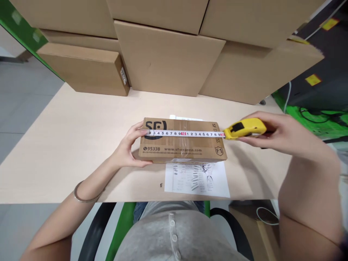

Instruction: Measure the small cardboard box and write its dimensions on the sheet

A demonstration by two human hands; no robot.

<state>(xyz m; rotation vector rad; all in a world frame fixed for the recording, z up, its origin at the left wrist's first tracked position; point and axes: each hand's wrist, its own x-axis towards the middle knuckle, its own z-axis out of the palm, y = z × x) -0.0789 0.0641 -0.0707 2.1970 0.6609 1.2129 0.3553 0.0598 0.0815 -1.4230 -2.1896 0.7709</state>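
Observation:
A small brown cardboard box (178, 146) with black SF print lies in front of me, a clear tape strip across its middle. My left hand (129, 148) grips its left end, one finger at the start of the white tape blade (174, 133). The blade stretches along the top face to the right edge, where a red 20 mark shows. Just past that edge, my right hand (269, 128) is closed round a yellow tape measure (244, 128) with a black button. Under the box, a sheet of paper (185, 181) with scribbled marks sticks out at the front and back.
Large cardboard boxes (168, 58) stand stacked along the back of the pale table (67, 145). A flatter box (92, 72) with a label sits at the back left. On the right are dark equipment (312, 61) and cables (315, 114) on green.

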